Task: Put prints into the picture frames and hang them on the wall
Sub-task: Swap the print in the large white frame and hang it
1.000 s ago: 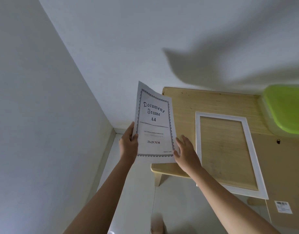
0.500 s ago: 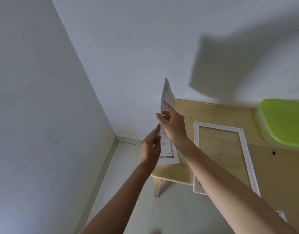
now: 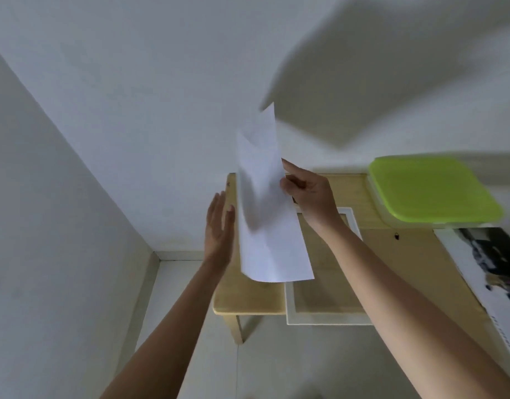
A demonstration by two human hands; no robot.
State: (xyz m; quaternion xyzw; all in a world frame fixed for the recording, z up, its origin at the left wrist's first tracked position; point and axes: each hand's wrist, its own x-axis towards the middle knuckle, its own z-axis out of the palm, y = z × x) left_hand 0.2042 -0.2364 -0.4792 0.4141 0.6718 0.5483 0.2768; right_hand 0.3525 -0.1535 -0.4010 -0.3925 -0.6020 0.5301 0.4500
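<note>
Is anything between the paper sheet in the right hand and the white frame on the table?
Nothing visible does. The sheet, pinched by the right hand, hangs over the white frame, whose visible opening shows only wood.

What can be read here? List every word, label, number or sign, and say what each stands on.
No text reads clearly.
The sheet of paper, pinched by the right hand: the side facing the camera is blank.
The black-and-white print at the far right: small lettering along its white margin, too blurred to read.
The green lid and the white picture frame: no markings visible.
</note>
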